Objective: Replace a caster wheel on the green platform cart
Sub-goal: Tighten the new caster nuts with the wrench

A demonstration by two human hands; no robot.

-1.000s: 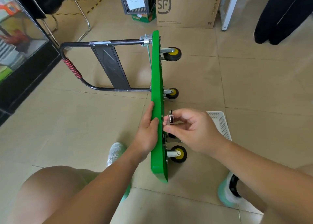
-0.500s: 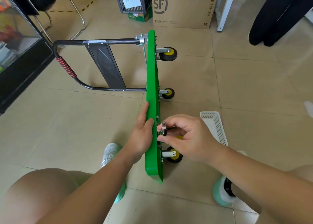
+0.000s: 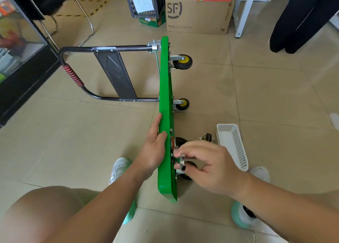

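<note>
On the floor [image 3: 275, 95], the cart [image 3: 166, 95] stands up on its side, with its wheels pointing right. At the cart's near end, the left hand [image 3: 153, 149] lies flat on the top face, fingers straight and thumb resting on the edge. On the cart's wheel side, the right hand [image 3: 209, 166] pinches a small metal part [image 3: 182, 162] between thumb and fingers. One wheel [image 3: 182, 61] sticks out at the cart's far end. A white basket [image 3: 232, 145] sits to the right of the cart.

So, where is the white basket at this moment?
In the head view, the white basket lies on the floor right of the green cart, just beyond the right hand.
</note>
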